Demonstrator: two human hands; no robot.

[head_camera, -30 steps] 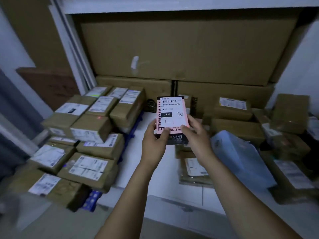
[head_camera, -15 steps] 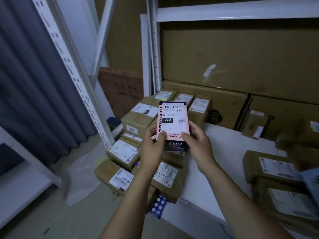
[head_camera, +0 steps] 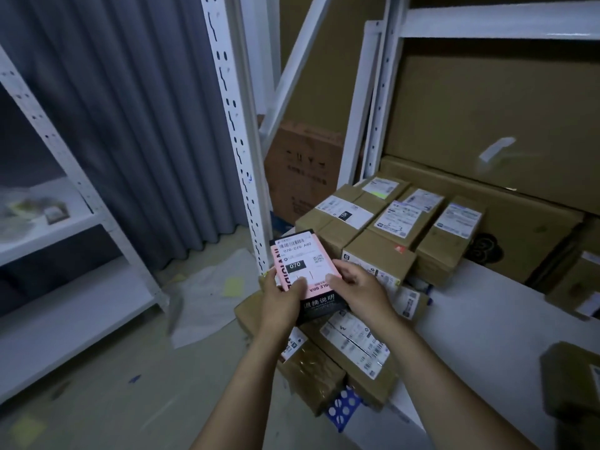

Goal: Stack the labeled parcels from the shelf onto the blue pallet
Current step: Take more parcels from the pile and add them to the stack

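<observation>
Both my hands hold a flat pink and black parcel (head_camera: pixel 303 267) with a white label marked 070. My left hand (head_camera: pixel 281 305) grips its lower left edge, thumb on the face. My right hand (head_camera: pixel 358 287) grips its right side. The parcel hangs above a stack of brown labeled parcels (head_camera: pixel 389 228) on the blue pallet (head_camera: pixel 344 407), of which only a perforated corner shows at the bottom. A further brown parcel (head_camera: pixel 574 378) lies on the white shelf surface (head_camera: pixel 487 319) at the right.
A white perforated rack upright (head_camera: pixel 237 131) stands just left of the pallet, with a grey curtain (head_camera: pixel 146 108) behind. Large cardboard cartons (head_camera: pixel 487 125) fill the shelf at the back. White plastic and paper scraps (head_camera: pixel 211 287) litter the floor. Another white rack (head_camera: pixel 65 228) stands at the left.
My view has swung left from the shelf toward the pallet stack. Both hands keep the same hold on the pink parcel, which now sits over the stacked parcels.
</observation>
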